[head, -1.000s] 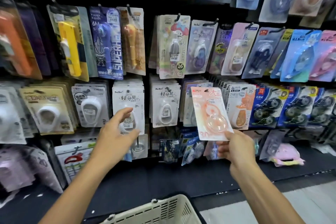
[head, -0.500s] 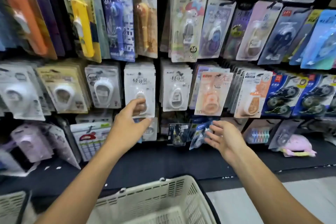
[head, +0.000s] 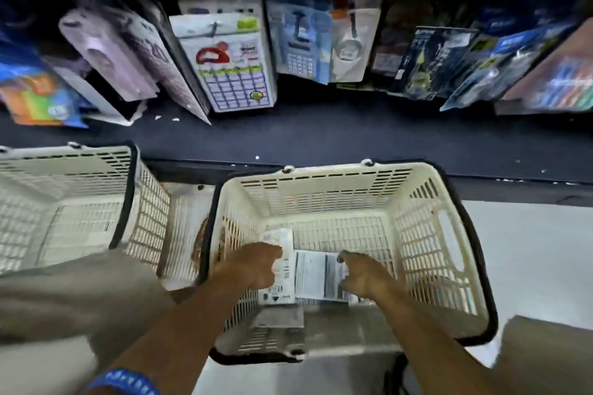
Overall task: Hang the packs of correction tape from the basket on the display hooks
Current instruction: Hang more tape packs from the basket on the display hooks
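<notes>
A cream plastic basket (head: 426,234) with a black handle sits below me. In its bottom lie packs of correction tape, face down, showing white backs with print and barcodes. My left hand (head: 253,266) is curled over the edge of one pack (head: 284,244). Just to the right, my right hand (head: 362,276) has its fingers bent onto the right edge of a second pack (head: 316,276). The display hooks themselves are out of view; only the lowest hanging packs (head: 231,64) show at the top.
A second cream basket (head: 64,202) stands to the left, touching the first. A black shelf ledge (head: 321,138) runs between the baskets and the display wall. Pale floor (head: 529,250) lies to the right. A blue band (head: 125,378) circles my left wrist.
My view has tipped down from the display to the basket. The right hand let go of the orange pack at the hooks, and both hands have dropped into the basket onto white packs.
</notes>
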### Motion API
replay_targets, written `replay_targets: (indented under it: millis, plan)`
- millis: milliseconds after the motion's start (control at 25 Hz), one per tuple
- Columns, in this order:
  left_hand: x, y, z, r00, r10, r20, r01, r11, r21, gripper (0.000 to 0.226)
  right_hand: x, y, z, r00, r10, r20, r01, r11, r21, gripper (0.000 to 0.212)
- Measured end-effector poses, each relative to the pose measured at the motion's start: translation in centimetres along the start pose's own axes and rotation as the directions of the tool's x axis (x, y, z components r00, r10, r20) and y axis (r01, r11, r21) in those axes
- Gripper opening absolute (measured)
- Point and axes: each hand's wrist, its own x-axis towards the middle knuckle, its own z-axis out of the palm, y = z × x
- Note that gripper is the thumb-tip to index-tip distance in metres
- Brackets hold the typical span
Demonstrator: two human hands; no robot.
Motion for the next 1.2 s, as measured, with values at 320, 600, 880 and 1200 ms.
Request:
replay_targets:
  millis: [320,600,880,1200]
  plan:
    - [8.2,-0.9,1.2,0.949,0.315,-0.021,-0.239,0.761,0.603,0.081,6.5,0.4,2.6,1.000,-0.006,-0.003,0.005,0.986,-0.165,0.057]
    - [7.9,2.5,-1.5,0.959,0.239,0.153,-0.284,0.779,0.559,0.015,7.2,3.3,0.4,0.993,-0.028,0.111,0.002,0.974,0.226,0.031]
    - [4.8,5.3,0.8,0.848,-0.010,0.529,-0.111,0.974,0.196,0.086,7.3,3.9,1.4,0.961,-0.061,0.270,-0.038,0.937,0.347,0.049]
    - [1.8,5.9,6.1,0.936,0.068,0.346,-0.221,0.879,0.423,0.052,5.7,2.8,3.2,0.947,-0.106,0.304,-0.038,0.900,0.435,0.031]
